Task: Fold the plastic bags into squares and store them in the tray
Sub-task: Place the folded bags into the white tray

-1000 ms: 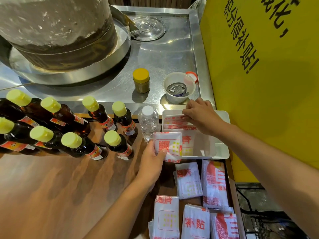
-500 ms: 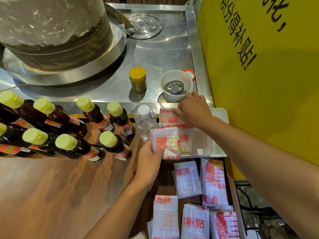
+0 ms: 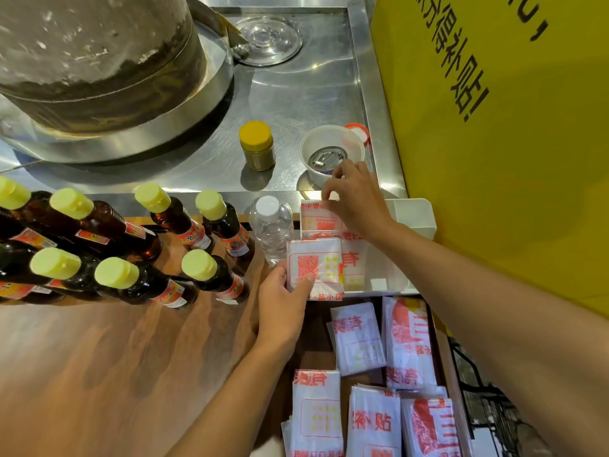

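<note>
Now, left hand (image 3: 283,301) fingers gripping white red-printed folded bag (image 3: 314,263), right hand (image 3: 357,201) pinching tray's (image 3: 417,219) bag.

Lighting is bright and even, from overhead. Glare streaks the steel counter (image 3: 296,94); the jar (image 3: 257,145) casts a soft shadow. Wide-angle bending at edges; focus slightly soft throughout.

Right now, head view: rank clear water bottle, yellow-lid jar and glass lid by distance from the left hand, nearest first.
From the left hand, which holds a folded bag:
1. Clear water bottle, just beyond the hand, beside the white tray.
2. Yellow-lid jar, further back on the steel counter.
3. Glass lid, at the far back of the counter.
</note>
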`<state>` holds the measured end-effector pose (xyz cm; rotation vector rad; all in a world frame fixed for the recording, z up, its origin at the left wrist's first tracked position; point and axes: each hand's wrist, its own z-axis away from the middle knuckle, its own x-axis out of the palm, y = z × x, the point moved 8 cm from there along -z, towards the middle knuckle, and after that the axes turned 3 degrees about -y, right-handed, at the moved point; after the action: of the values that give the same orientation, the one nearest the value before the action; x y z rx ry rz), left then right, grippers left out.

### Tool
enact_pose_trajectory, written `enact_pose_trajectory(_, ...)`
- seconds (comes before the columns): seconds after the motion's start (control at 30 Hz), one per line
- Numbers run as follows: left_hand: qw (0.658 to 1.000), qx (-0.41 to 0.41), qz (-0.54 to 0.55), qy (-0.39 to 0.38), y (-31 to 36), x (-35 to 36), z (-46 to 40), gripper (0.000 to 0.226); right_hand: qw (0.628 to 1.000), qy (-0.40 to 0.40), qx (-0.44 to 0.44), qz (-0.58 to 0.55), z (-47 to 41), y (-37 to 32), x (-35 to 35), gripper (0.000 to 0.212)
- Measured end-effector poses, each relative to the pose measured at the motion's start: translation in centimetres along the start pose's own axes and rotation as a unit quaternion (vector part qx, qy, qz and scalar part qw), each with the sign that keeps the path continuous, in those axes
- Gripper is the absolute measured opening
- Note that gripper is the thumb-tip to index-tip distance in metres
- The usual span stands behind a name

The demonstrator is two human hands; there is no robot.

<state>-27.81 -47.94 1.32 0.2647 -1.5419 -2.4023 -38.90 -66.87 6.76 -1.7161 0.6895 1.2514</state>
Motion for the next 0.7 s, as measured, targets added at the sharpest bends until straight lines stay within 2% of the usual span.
enact_pose_trajectory(0.17, 1.000, -0.002, -0.001, 0.002, 0.0, -0.1, -0.1, 0.025, 0.999, -0.025, 0.007, -0.018, -0.1, 0.4, 0.9, 0.011)
enact_pose_trajectory(0.3, 1.000, -0.004, 0.015, -0.001, 0.3, 0.2, -0.2, 0.027, 0.996, -0.039, 0.064, -0.048, 0.1, 1.2, 1.0, 0.026)
enact_pose_trajectory(0.4, 0.999, -0.002, 0.043, 0.014, 0.7, 0.3, 0.1, 0.026, 0.979, 0.024, 0.152, -0.133, 2.8, 1.9, -0.2, 0.028)
enact_pose_trajectory(0.5, 0.997, 0.012, 0.066, 0.040, 1.2, 0.2, 0.4, 0.021, 0.930, 0.055, 0.210, -0.298, 7.4, 1.5, -1.5, 0.023)
enact_pose_trajectory(0.57, 0.996, 0.016, 0.074, 0.056, 1.3, 0.1, 0.4, 0.019, 0.903, 0.020, 0.231, -0.361, 10.2, 0.9, -1.5, 0.025)
enact_pose_trajectory(0.7, 0.995, 0.008, 0.092, 0.042, 1.9, 0.6, 0.2, 0.020, 0.903, -0.073, 0.192, -0.378, 12.6, -0.9, -0.5, 0.042)
